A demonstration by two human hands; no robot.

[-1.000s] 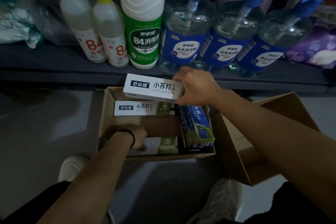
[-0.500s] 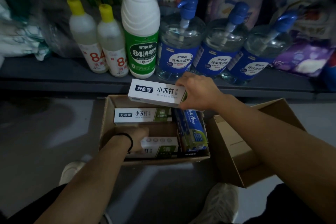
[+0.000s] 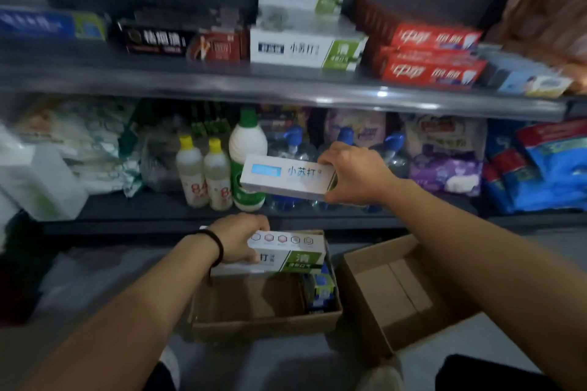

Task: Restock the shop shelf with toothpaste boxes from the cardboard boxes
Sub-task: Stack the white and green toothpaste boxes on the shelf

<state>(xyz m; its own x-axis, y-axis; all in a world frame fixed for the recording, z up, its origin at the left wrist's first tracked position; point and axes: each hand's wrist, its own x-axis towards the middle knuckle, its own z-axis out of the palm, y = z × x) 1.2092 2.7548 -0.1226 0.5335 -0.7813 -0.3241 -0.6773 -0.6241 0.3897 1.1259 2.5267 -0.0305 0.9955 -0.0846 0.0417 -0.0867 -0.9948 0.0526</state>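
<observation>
Your right hand (image 3: 352,176) pinches the green end of a white toothpaste box (image 3: 286,176), thumb below and fingers curled over the top, its long axis level, running left-right before the lower shelf's bottles (image 3: 203,173). Your left hand (image 3: 238,240) grips a second toothpaste box (image 3: 290,251), also lengthwise left-right, above the open cardboard box (image 3: 263,320). The upper shelf (image 3: 222,86) holds stacked toothpaste.

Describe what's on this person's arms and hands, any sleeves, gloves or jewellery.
Both forearms are bare, with no sleeves in view and no gloves. The left hand has a thin black band round its wrist, like a hair tie or cord bracelet. The right hand and its wrist carry nothing: no watch or ring shows on the fingers.
</observation>
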